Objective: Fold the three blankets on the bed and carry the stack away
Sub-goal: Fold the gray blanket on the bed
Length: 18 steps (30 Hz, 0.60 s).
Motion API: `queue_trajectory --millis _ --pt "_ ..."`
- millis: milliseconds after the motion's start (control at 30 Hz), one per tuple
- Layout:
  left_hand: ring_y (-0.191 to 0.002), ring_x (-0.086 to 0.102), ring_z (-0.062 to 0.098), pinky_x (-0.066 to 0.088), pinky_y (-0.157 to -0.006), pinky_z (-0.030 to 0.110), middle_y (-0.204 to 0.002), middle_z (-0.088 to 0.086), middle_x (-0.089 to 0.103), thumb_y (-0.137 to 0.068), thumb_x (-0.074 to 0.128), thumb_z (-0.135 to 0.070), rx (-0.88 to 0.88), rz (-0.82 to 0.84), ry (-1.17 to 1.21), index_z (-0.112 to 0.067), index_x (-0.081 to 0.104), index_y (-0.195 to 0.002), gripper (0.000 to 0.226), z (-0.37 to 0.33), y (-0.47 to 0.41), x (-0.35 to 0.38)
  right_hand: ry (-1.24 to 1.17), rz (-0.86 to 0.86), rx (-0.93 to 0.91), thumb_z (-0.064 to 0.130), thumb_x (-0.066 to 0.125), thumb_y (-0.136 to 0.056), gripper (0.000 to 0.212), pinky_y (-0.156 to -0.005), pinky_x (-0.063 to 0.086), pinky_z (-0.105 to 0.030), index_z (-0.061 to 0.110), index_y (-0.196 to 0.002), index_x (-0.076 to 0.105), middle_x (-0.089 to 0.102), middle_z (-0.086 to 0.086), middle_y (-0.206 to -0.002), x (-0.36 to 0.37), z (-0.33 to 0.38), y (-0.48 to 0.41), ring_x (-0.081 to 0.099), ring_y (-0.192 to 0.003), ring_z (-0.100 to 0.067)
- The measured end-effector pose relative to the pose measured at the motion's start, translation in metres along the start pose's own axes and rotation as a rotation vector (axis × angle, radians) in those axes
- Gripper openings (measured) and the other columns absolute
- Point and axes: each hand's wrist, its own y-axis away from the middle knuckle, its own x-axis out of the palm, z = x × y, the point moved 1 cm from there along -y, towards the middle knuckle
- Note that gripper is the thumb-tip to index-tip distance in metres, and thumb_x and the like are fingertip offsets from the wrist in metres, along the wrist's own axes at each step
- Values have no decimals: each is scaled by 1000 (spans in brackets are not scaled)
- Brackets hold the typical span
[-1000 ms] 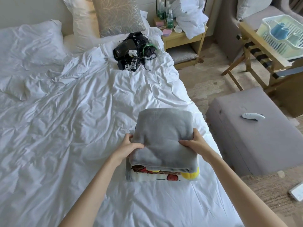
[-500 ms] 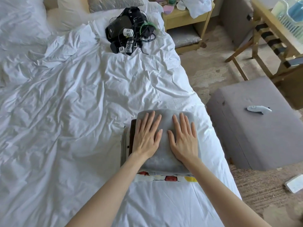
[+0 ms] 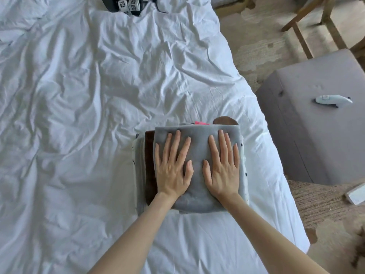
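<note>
On the white bed (image 3: 79, 115), a folded grey blanket (image 3: 197, 139) tops perhaps two others. The left hand (image 3: 172, 175) and right hand (image 3: 222, 173) press it, fingers flat.

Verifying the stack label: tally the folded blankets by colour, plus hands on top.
Grey blanket: 1
Brown blanket: 1
White patterned blanket: 1
Hands pressing flat on the grey one: 2, left hand and right hand
Total: 3 blankets, 2 hands

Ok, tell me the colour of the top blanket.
The top blanket is plain grey, seen best in the head view.
</note>
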Motion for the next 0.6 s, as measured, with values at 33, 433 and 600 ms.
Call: queue_trajectory --millis 33,433,600 --pt "-151 17 24 15 -119 57 -164 2 17 -98 28 -41 6 -4 0 -28 21 -156 59 0 3 0 -1 -7 -6 38 36 -92 67 -121 8 -47 20 -154 18 10 -9 -162 0 0 3 6 -151 -22" --pt "-151 6 6 9 -122 46 -164 -15 8 -101 38 -40 -114 38 400 -36 15 -155 59 -18 -11 -99 -753 -105 355 60 56 -85 69 -107 22 -8 39 -145 27 32 21 -149 -99 5 -7 29 -138 5" --pt "-147 17 5 18 -117 34 -160 -18 17 -85 51 -63 -763 -76 910 -39 19 -151 77 29 9 -120 -1067 190 793 73 63 -62 105 -113 18 -30 32 -149 20 21 8 -157 -104 -52 -1 21 -144 -9"
